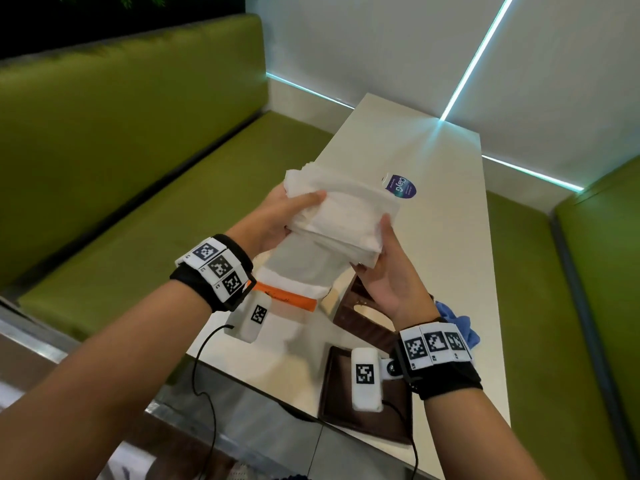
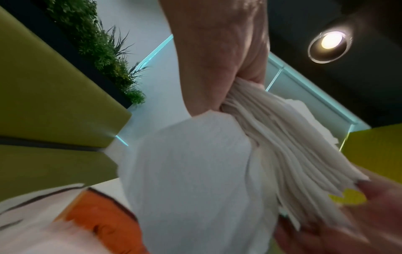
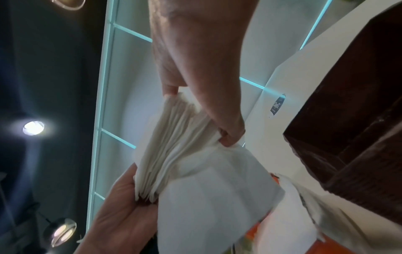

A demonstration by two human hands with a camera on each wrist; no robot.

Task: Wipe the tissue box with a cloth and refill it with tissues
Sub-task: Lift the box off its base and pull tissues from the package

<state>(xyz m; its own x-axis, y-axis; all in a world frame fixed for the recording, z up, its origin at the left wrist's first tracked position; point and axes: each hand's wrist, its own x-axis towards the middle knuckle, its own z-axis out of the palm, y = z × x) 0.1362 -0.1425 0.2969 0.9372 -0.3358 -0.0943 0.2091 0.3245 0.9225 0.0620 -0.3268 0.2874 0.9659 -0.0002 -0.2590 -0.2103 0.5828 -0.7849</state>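
Observation:
Over the white table (image 1: 446, 258) I hold a thick stack of white tissues (image 1: 346, 216) with both hands. My left hand (image 1: 301, 213) grips its left end, thumb on top. My right hand (image 1: 375, 244) grips the near right edge. The stack's lower part sits in a translucent white wrapper (image 1: 304, 268) with an orange band (image 1: 287, 297). In the left wrist view the fanned tissues (image 2: 282, 146) run from my left hand (image 2: 217, 68) towards the right hand's fingers (image 2: 359, 214). Below stands the open brown tissue box (image 1: 363, 318), its lid (image 1: 343, 393) lying nearer me. The blue cloth (image 1: 457, 323) lies to the right.
A purple sticker (image 1: 400, 187) lies on the table beyond the tissues. Green bench seats (image 1: 138, 202) flank the table on both sides, and a white wall with lit strips stands behind. The right wrist view shows the brown box (image 3: 359, 120) close beside the tissues.

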